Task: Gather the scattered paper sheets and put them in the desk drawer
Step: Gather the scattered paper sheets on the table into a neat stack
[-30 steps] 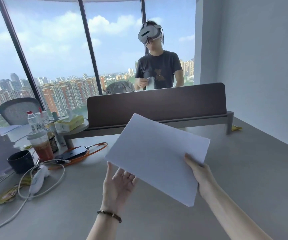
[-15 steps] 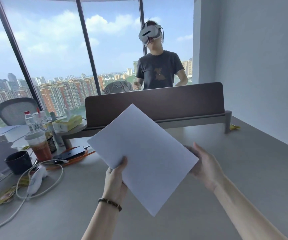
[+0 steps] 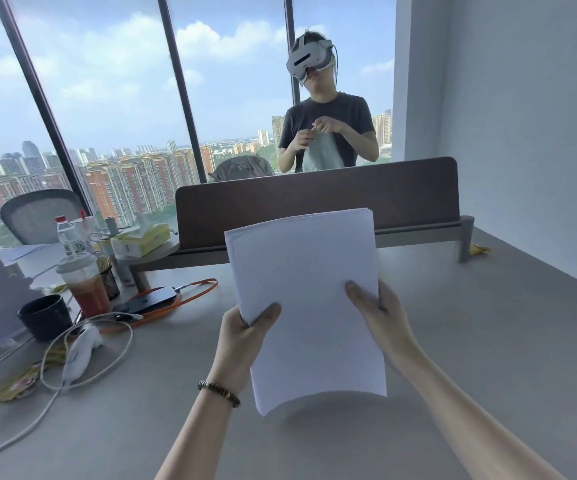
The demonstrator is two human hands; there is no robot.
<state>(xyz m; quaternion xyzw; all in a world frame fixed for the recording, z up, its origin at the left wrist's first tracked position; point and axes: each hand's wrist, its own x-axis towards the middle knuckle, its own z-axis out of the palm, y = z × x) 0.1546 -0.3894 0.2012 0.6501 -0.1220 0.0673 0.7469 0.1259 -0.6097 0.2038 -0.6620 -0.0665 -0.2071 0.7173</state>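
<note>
A stack of white paper sheets (image 3: pixel 306 282) is held upright and lengthways above the grey desk (image 3: pixel 487 341), its lower edge curling free. My left hand (image 3: pixel 245 337) grips the stack's left edge, thumb on the front. My right hand (image 3: pixel 380 317) holds the right edge, thumb across the front face. Both hands are closed on the sheets. No drawer is in view.
At the left lie a dark mug (image 3: pixel 45 317), an iced drink cup (image 3: pixel 84 285), a phone (image 3: pixel 148 299) with an orange strap, a white cable and controller (image 3: pixel 79 355). A brown divider panel (image 3: pixel 314 199) runs across the back; a person with a headset (image 3: pixel 326 129) stands behind it.
The stack has turned from a tilted diagonal to upright and lengthways. My right hand, which had let go, now grips the right edge again; my left hand keeps hold of the left edge.
</note>
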